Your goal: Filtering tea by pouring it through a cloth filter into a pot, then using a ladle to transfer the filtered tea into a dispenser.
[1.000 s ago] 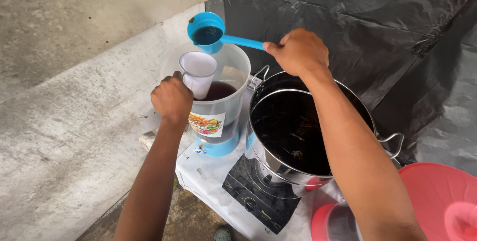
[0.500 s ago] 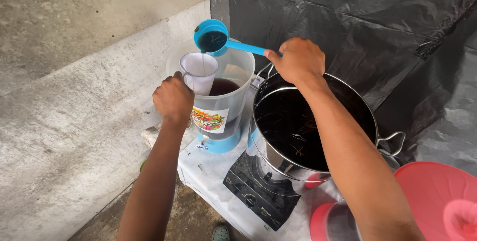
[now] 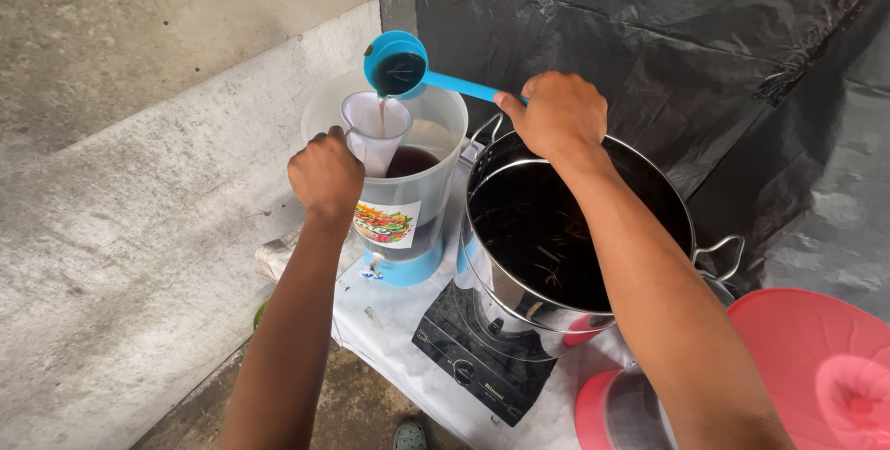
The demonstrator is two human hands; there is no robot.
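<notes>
Your right hand point(image 3: 554, 116) grips the blue ladle point(image 3: 399, 65), tilted and pouring dark liquid. Below your left hand's point(image 3: 324, 172) fingers sits the white strainer point(image 3: 374, 126) over the jug point(image 3: 422, 200).

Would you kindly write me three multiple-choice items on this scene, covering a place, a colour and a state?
1. Where is the cloth strainer?
A. In the steel pot
B. Over the clear dispenser's mouth
C. On the cooktop

2. What colour is the ladle?
A. Blue
B. Red
C. Green

3. What state is the ladle in?
A. Lying flat, empty
B. Sunk in the pot
C. Tipped, pouring dark liquid

Answers: 1 B, the left hand holds it above the dispenser. 2 A, bowl and handle are blue. 3 C, a thin stream falls into the strainer while the right hand grips the handle.
</notes>
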